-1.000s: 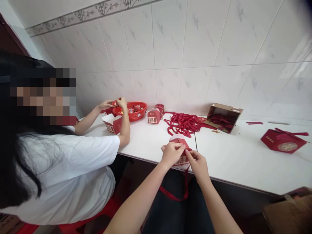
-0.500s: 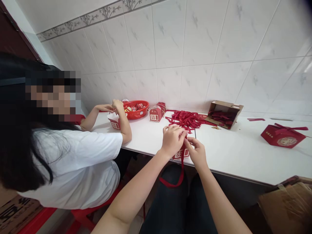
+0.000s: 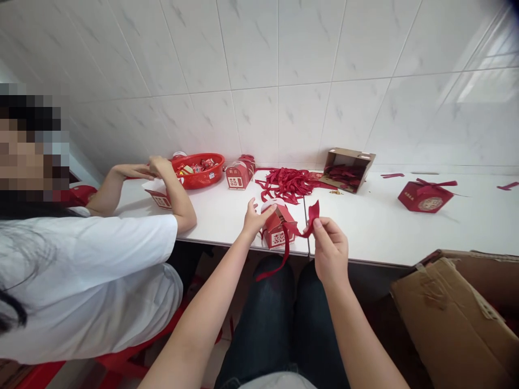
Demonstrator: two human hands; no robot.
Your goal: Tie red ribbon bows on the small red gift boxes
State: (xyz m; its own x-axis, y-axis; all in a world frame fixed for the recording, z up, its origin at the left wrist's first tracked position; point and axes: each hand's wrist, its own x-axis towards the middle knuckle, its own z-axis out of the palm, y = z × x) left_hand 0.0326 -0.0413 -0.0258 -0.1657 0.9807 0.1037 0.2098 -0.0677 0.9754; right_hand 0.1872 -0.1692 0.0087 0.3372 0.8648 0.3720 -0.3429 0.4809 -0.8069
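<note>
A small red gift box (image 3: pixel 278 238) with a white character panel stands at the table's near edge in front of me. My left hand (image 3: pixel 258 219) grips its left side, with the thumb laid along the upper part and the fingers behind. A dark red ribbon (image 3: pixel 287 246) is looped at the front of the box, and one tail hangs below the table edge. The other end is pinched between the thumb and fingers of my right hand (image 3: pixel 327 240), which is held to the right of the box. Part of the box top is hidden by my left thumb.
Behind the box lies a heap of red ribbons (image 3: pixel 288 182). An open cardboard box (image 3: pixel 352 168) lies beside it. Also along the table are a red candy basket (image 3: pixel 205 178), another gift box (image 3: pixel 239 175) and a bow-tied box (image 3: pixel 425 198). A co-worker's arm (image 3: pixel 178 197) is at left; a large carton (image 3: pixel 446 313) stands right.
My hands have parted: the right one has drawn a ribbon end out to the right, while the left has moved onto the box's side. The view has shifted to the right.
</note>
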